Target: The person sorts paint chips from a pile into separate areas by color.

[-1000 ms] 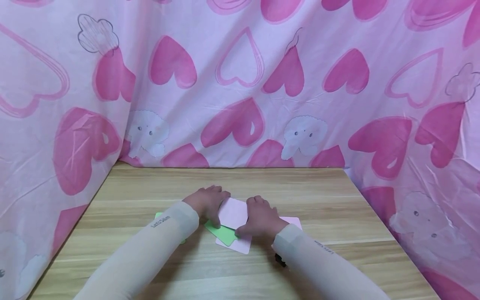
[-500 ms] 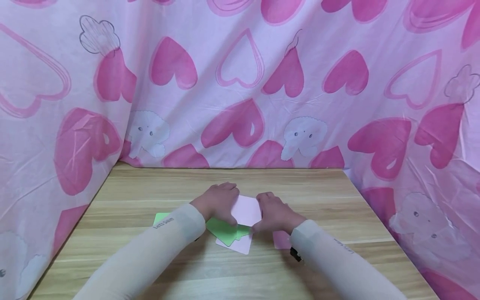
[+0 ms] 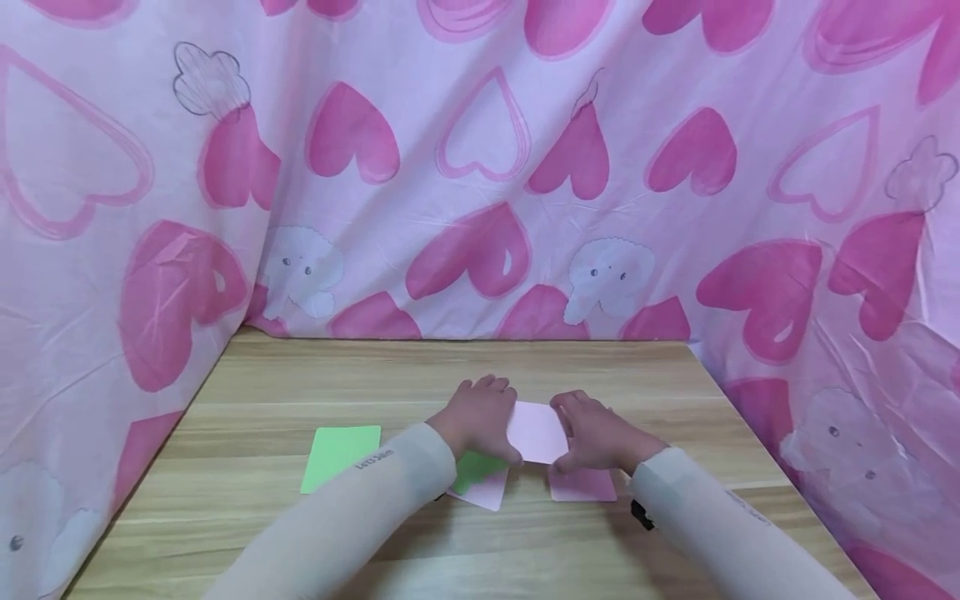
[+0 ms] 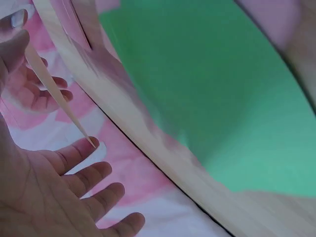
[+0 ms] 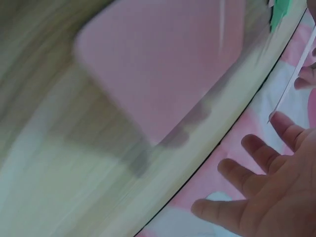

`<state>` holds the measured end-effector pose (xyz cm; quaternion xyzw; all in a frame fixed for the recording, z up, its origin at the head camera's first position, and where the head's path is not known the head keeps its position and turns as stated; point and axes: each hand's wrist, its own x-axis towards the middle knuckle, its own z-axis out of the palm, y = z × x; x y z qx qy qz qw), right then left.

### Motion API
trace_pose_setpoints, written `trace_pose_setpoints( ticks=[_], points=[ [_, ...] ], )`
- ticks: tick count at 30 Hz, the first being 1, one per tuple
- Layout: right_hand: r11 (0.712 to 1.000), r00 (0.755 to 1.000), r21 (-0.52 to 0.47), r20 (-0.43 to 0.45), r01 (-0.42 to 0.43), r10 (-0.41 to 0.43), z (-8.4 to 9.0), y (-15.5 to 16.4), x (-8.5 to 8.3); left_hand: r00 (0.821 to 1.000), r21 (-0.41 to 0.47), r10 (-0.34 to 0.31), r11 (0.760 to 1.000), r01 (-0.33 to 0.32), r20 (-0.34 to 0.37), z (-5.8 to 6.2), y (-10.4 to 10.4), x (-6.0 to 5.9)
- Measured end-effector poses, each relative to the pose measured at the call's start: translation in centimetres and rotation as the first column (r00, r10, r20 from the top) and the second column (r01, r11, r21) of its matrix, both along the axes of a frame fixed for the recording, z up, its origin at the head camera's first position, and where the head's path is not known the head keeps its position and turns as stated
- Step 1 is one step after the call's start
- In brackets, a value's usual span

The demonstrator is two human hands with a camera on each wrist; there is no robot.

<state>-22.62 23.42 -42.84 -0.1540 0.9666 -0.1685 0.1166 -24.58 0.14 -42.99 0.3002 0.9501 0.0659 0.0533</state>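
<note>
In the head view, the left grip (image 3: 481, 418) covers one side of the held pale pink card (image 3: 537, 433), and the right grip (image 3: 597, 433) hides part of the other. A green card (image 3: 477, 468) lies mostly behind the left grip and wrist, and it hides part of the pink card below it (image 3: 489, 492). The right-hand pink card (image 3: 585, 487) is partly covered by the right grip. The left sleeve (image 3: 337, 525) hides a corner of the outer green card (image 3: 337, 457), and the right sleeve's (image 3: 738, 529) lettering is too faint to read. Both sleeves run off the bottom edge. In the wrist views, both grips are cut off by the side edges, the held card shows only edge-on, and the nearest cards are blurred and cropped
</note>
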Motion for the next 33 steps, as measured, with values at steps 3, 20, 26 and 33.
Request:
trace_pose_setpoints(
  ticks=[3, 20, 26, 33],
  points=[
    [0.999, 0.999, -0.027, 0.03, 0.023, -0.022, -0.3, 1.2, 0.4, 1.0, 0.009, 0.01, 1.0, -0.01, 0.001, -0.2, 1.3, 0.4],
    [0.997, 0.997, 0.066, 0.058, 0.042, -0.046, -1.2, 5.9, 2.0, 0.998, -0.006, 0.055, 0.998, -0.055, 0.015, -1.5, 6.6, 3.1],
    [0.996, 0.996, 0.09, 0.083, 0.028, -0.036, -2.2, 6.7, 2.1, 0.998, -0.021, 0.063, 0.998, -0.063, 0.03, -2.0, 7.6, 3.7],
    [0.993, 0.998, 0.115, 0.066, 0.004, -0.012, -2.7, 6.9, 2.1, 0.996, -0.03, 0.084, 0.996, -0.083, 0.032, -2.5, 8.0, 4.0]
  ],
)
